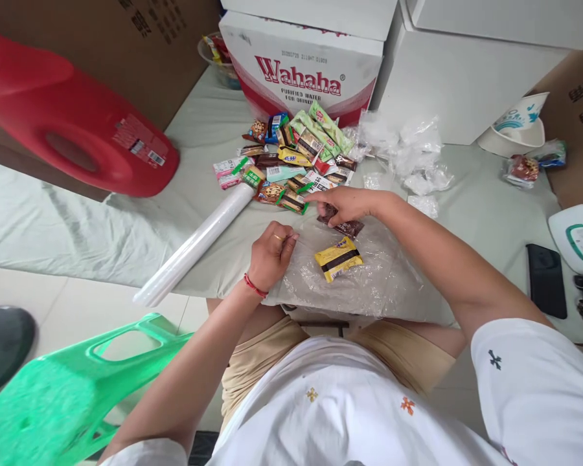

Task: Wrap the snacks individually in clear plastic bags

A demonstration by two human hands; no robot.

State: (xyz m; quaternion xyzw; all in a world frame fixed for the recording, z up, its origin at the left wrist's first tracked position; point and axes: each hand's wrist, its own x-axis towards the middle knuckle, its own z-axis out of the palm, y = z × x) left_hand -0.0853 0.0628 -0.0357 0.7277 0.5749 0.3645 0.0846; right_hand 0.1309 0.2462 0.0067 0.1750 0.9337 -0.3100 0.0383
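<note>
My left hand (271, 254) is closed at the left edge of a clear plastic sheet or bag (388, 278), thumb and forefinger pinching its edge. My right hand (350, 204) is over a dark brown snack packet (350, 228), with thumb and curled fingers around its left part. The right forefinger stretches towards a pile of wrapped snacks, close to a green-edged biscuit packet (293, 201). On the clear plastic, between my hands and nearer to me, lies a yellow packet with a black band (339, 259). Green long packets (323, 129) lie at the back of the pile.
A clear plastic roll (199, 243) lies left of the pile. Behind stands a Wahaha carton (301, 71); crumpled clear bags (412, 145) sit right of it. A red jug (68, 123) is at left, a green plastic stool (72, 382) below, a phone (547, 280) at right.
</note>
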